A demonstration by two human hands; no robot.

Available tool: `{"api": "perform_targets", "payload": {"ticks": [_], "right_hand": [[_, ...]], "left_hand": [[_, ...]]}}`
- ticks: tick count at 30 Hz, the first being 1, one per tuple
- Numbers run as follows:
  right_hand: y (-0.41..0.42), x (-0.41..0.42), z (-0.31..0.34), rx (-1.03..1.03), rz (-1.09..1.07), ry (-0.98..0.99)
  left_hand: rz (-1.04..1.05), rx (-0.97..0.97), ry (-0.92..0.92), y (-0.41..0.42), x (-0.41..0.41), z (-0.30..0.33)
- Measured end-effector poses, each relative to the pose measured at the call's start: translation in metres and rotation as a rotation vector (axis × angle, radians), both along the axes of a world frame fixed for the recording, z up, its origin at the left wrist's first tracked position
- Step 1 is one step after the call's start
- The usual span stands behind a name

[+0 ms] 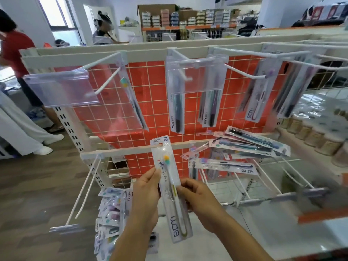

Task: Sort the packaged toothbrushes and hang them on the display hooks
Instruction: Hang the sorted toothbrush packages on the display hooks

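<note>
Hands first: our left hand (146,187) pinches the left edge of a toothbrush pack (170,189) with thumb and fingers, and our right hand (195,194) grips its right edge about halfway down. We hold the pack upright and a little tilted, in front of the lower rail (131,150), with its hang hole at the top near that rail.

We judge the pack to be light and thin, a card back under a clear blister: stiff enough along its length but easy to bend, and slick on the plastic face. Taking it by the card edges, as we do now, seems best; to thread it we would want fingers close under the hole so the top does not flop.

Below our left arm a heap of loose packs (110,213) lies low on the rack, still unsorted. An empty lower hook (83,187) slants toward us on the left. To the right, more packs (250,146) lie piled across the lower hooks rather than hung.

Farther back, on the top rail, a left hook (105,82) carries one pack (133,102) like ours behind a clear label holder (60,89). The middle hook (183,74) holds dark-handled packs (177,110), and hooks to the right hold others. Behind everything is the orange grid panel (150,87).
</note>
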State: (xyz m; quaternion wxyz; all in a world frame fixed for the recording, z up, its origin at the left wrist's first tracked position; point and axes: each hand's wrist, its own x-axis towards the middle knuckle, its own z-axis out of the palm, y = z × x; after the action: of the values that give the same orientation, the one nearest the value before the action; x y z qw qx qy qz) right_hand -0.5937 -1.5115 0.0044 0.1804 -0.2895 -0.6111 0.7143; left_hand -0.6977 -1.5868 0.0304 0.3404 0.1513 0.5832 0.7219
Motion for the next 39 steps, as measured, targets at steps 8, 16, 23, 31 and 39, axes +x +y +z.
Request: {"api": "perform_targets", "payload": {"ticks": [8,16,23,31,39], "right_hand": [[0.015,0.027,-0.005,-0.025,-0.074,0.006],[0.045,0.064,-0.004,-0.05,-0.111,-0.019],[0.079,0.101,-0.006,-0.065,-0.074,0.0],[0.104,0.133,-0.014,0.041,-0.018,0.015],[0.076,0.147,-0.05,0.249,-0.032,0.106]], "left_hand": [[-0.033,-0.026,0.016,0.021,0.026,-0.002],[-0.056,-0.06,0.035,0.053,0.061,-0.009],[-0.013,-0.044,0.045,0.082,0.095,-0.015],[0.033,-0.008,0.056,0.1,0.133,-0.031],[0.104,0.086,0.098,0.079,0.151,-0.079]]}}
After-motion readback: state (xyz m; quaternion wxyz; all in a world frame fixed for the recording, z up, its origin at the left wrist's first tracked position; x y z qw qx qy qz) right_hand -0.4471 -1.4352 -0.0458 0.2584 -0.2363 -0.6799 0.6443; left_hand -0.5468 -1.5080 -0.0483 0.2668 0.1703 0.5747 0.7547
